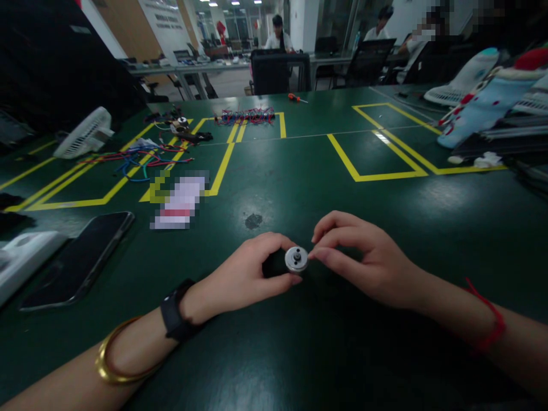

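Near six o'clock, the motor (297,260), likely dense and slick, is clamped by the left hand (242,273) round its sides, probably the best hold, the right hand (370,261) at its three o'clock, closure unclear

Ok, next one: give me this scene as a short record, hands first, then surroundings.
Left hand: small round silver metal part between thumb and forefinger
Right hand: fingertips beside the part, contact unclear
Left side: flat black rectangular phone
Far side: orange-handled screwdriver, red-and-blue wire bundle
Surface: dark green table, yellow tape outlines
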`<state>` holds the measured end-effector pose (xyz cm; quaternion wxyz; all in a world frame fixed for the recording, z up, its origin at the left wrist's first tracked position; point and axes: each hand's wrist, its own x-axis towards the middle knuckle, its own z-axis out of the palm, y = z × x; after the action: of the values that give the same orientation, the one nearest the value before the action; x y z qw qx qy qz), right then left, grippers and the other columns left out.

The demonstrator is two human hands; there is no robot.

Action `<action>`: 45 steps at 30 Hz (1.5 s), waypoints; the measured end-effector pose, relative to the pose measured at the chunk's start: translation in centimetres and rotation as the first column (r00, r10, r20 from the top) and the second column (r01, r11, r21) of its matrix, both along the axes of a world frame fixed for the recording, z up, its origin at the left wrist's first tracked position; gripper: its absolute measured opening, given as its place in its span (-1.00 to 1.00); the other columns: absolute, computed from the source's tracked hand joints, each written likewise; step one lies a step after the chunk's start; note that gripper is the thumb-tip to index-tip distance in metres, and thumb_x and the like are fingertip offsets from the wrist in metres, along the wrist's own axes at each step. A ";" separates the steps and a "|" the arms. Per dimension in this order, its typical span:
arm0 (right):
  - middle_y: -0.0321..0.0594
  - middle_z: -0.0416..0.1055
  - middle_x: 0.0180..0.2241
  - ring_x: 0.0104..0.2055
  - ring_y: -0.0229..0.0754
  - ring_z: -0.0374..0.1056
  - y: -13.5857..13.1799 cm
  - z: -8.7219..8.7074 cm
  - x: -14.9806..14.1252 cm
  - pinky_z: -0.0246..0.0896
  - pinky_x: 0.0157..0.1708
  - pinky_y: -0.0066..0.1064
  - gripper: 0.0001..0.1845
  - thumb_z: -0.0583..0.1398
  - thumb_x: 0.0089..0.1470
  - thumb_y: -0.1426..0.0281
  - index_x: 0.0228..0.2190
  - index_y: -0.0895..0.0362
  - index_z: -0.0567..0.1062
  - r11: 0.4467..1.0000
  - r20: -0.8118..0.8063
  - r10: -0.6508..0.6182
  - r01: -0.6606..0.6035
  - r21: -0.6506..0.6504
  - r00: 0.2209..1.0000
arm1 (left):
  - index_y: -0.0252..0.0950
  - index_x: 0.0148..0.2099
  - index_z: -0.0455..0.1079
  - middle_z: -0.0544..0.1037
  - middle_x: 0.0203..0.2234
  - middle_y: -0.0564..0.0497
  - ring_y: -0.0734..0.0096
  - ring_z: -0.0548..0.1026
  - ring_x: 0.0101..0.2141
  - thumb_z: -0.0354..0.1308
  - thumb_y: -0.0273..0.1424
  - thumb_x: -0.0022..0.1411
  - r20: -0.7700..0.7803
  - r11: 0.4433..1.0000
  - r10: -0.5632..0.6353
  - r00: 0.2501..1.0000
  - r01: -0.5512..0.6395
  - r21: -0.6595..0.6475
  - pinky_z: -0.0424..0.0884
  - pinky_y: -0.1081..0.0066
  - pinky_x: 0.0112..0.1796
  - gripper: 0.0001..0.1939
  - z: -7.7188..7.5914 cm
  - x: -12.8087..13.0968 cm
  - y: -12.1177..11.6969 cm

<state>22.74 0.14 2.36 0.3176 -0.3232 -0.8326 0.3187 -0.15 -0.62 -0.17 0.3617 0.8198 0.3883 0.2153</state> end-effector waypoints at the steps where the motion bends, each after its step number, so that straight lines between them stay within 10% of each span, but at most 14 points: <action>1: -0.21 0.39 -0.33 -0.28 -0.24 0.33 0.2 0.0 0.4 0.21 -0.27 -0.38 -0.79 0.15 0.18 0.37 -0.41 0.15 0.55 0.998 -0.029 -0.035 0.033 -0.061 0.999 | -0.23 -0.08 0.34 0.48 -0.20 0.07 0.38 0.43 -0.21 0.25 -0.36 0.18 0.008 1.000 -0.003 1.000 0.003 -0.005 0.32 0.42 -0.17 -0.74 0.0 0.0 0.0; 8: -0.32 0.32 -0.56 -0.53 -0.31 0.16 3.0 -2.5 3.4 0.02 -0.56 -0.43 -0.68 0.17 0.15 0.15 -0.48 0.07 0.55 0.813 -0.189 -0.413 0.267 -0.517 0.891 | -0.22 -0.04 0.35 0.49 -0.16 0.07 0.39 0.44 -0.16 0.26 -0.35 0.18 0.028 1.000 -0.012 1.000 0.012 -0.025 0.33 0.42 -0.11 -0.70 0.0 -0.1 0.1; 13: -0.32 0.31 -0.57 -0.54 -0.32 0.15 3.6 -3.3 3.5 -0.01 -0.57 -0.44 -0.68 0.20 0.11 0.13 -0.49 0.09 0.54 0.746 -0.217 -0.484 0.271 -0.608 0.847 | -0.21 -0.04 0.34 0.48 -0.15 0.08 0.40 0.45 -0.15 0.26 -0.35 0.19 0.023 1.000 -0.014 1.000 0.015 -0.026 0.34 0.43 -0.12 -0.71 0.0 -0.1 0.1; 30: -0.33 0.33 -0.58 -0.53 -0.31 0.20 2.9 -2.6 3.1 0.11 -0.51 -0.44 -0.65 0.17 0.13 0.10 -0.45 0.11 0.55 0.797 -0.089 -0.417 0.317 -0.514 0.904 | -0.22 -0.05 0.35 0.50 -0.16 0.05 0.36 0.45 -0.16 0.25 -0.35 0.19 0.026 1.000 -0.012 1.000 0.012 -0.022 0.35 0.40 -0.12 -0.72 0.1 -0.1 0.1; 37: -0.21 0.42 -0.31 -0.30 -0.19 0.34 1.6 -2.2 1.6 0.22 -0.31 -0.34 -0.81 0.18 0.14 0.28 -0.32 0.10 0.55 0.966 0.133 -0.207 0.224 -0.130 0.969 | -0.23 -0.06 0.35 0.50 -0.17 0.03 0.33 0.45 -0.17 0.25 -0.33 0.19 0.016 1.000 -0.010 1.000 0.010 -0.011 0.35 0.36 -0.12 -0.72 0.1 -0.1 0.2; 45: -0.12 0.31 -0.04 -0.03 -0.10 0.27 -0.7 -1.3 -1.7 0.19 -0.02 -0.23 -0.83 0.26 0.07 0.33 -0.26 0.06 0.59 0.986 0.055 -0.123 0.116 0.121 0.991 | -0.26 -0.13 0.34 0.47 -0.28 0.05 0.33 0.44 -0.28 0.22 -0.33 0.19 -0.045 1.000 0.002 0.999 0.000 0.027 0.33 0.39 -0.26 -0.78 0.0 0.0 0.0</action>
<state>21.09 -0.51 1.11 0.3283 -0.3631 -0.8385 0.2393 -0.13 -0.58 -0.16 0.3418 0.8290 0.3937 0.2024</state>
